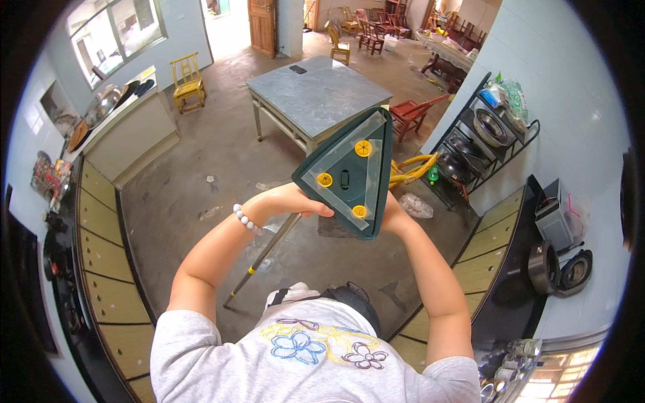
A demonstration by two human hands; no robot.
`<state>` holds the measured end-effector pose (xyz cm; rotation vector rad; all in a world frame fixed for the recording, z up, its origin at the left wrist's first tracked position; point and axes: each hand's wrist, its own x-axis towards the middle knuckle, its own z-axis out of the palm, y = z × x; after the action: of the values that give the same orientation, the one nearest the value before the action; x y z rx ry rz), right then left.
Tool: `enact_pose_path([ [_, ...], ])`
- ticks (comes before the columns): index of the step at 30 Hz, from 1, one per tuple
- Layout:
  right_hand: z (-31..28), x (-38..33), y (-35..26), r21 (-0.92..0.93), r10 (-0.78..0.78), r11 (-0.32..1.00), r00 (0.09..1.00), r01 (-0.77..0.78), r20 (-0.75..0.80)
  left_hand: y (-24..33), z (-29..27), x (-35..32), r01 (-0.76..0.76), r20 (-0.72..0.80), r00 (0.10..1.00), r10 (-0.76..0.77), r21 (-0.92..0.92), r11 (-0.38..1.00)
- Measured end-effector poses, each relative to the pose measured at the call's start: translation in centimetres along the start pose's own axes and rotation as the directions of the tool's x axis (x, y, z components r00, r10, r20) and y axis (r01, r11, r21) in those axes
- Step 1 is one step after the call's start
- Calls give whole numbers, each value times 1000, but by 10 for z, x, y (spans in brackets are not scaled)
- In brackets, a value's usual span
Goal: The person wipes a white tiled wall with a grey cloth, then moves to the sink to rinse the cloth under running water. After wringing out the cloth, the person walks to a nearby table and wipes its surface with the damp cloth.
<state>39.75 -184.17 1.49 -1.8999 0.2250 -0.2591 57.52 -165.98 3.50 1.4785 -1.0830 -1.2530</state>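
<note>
A dark green triangular mop head [346,159] is held up before me, its flat face toward me. Clear strips run along its sides, and yellow round knobs [324,179] sit near its corners. My left hand [295,200] grips its lower left edge, thumb lying on the face and the other fingers hidden behind. At the lower right edge, my right hand [396,213] holds it, with most fingers behind the head. A thin grey pole [269,248] with yellow bands slants down to the floor at the left; where it joins the head is hidden.
Beyond the mop head stands a grey-topped table [312,91] with a phone on it. A red chair [413,114] and a black rack [494,127] of pans are at the right. Cabinets [111,269] line both sides. A yellow chair [188,82] stands far left.
</note>
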Motion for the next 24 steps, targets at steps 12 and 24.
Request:
enact_pose_path([
  [12,-7,-18,116,583,195,810,967,-64,-165,-6,9,-15,-55,-114,992,51,-31,998],
  [24,37,-20,107,962,233,267,973,-54,-10,-14,16,-17,-31,-125,992,27,-36,999],
])
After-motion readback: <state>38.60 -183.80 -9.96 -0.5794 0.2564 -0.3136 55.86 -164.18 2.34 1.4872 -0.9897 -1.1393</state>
